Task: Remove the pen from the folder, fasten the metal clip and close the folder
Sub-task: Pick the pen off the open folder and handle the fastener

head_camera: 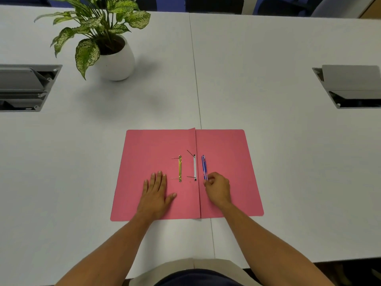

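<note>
A pink folder (226, 145) lies open and flat on the white table. A blue pen (204, 165) rests on its right half, just right of the spine. My right hand (218, 187) pinches the pen's near end with fingers curled. A yellow metal clip bar (180, 168) lies on the left half, and a white fastener strip (195, 167) with thin prongs sticking up sits beside the spine. My left hand (157, 190) presses flat on the left half, fingers spread, just left of the clip bar.
A potted plant in a white pot (116, 60) stands at the back left. Grey cable boxes with raised lids are set into the table at the far left (24, 87) and far right (350, 87). A table seam (195, 79) runs down the middle.
</note>
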Available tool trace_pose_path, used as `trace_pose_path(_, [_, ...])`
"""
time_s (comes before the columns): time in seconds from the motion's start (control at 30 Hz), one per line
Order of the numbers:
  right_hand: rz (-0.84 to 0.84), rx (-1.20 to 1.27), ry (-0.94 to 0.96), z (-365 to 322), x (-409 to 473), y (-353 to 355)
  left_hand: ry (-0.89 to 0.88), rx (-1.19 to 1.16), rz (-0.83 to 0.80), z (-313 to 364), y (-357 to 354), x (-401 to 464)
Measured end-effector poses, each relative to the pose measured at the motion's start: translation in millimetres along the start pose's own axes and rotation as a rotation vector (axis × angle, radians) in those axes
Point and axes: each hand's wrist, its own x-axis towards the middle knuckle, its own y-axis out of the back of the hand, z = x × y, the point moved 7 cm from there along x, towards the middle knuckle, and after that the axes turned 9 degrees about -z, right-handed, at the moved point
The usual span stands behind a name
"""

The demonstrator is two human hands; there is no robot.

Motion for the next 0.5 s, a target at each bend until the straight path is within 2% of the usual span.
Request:
trace_pose_path(0.17, [-0.003, 0.247, 0.017, -14, 0, 2, -0.025, -0.052, 0.042, 9, 16, 1])
trace_pose_path(0.37, [-0.03, 0.357, 0.097, -41, 6, -4, -0.059, -0.246, 0.297, 32, 59, 6])
trace_pose_path(0.43, [-0.069, 0.377, 0.11, -43, 7, -8, -0.073, -0.275, 0.31, 36, 62, 11])
trace_pose_path(0.5, [-0.118, 0.395, 0.127, -46, 7, -12, -0.074, -0.426, 0.249, 39, 63, 15])
